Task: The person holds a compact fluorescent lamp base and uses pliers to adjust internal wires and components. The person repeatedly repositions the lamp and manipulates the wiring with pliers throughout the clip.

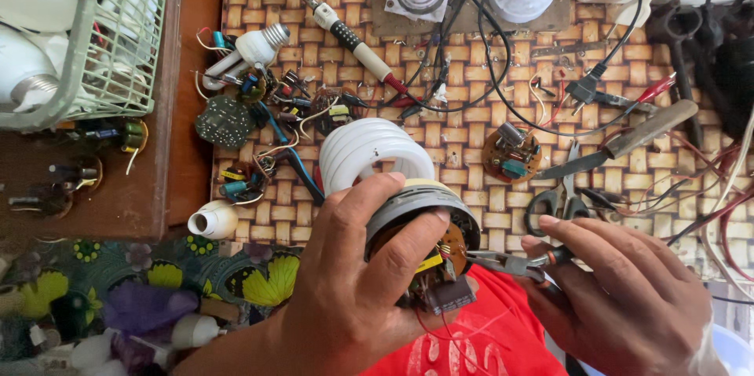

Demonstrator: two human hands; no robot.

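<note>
Over a woven mat (pixel 471 148) strewn with parts, the left hand (pixel 353 282) grips a spiral lamp (pixel 377 157) by its grey base (pixel 416 207), fingers curled round the rim, thumb side toward the white tube. The lamp lies tilted, tube pointing away from the person, open base facing them, so the round circuit board (pixel 448 254) and a dark component show inside. Thin red wires hang from the board over a red cloth (pixel 487 337) below.

The right hand (pixel 620 297) is clenched round the handles of small pliers (pixel 510 264), whose tips reach into the open base and touch the board's edge.

On the mat beyond the lamp lie a soldering iron (pixel 345 34), a loose round board (pixel 510 154), scissors (pixel 561 203), a wood-handled file (pixel 620 142) and a black plug (pixel 583 91) with cable. Left of the lamp sit a small tube lamp (pixel 247 54), a green board (pixel 224 121) and several tangled boards with wires. A white bulb cap (pixel 214 220) lies at the mat's near left edge. At the far left a green basket (pixel 86 30) holds white bulbs.
</note>
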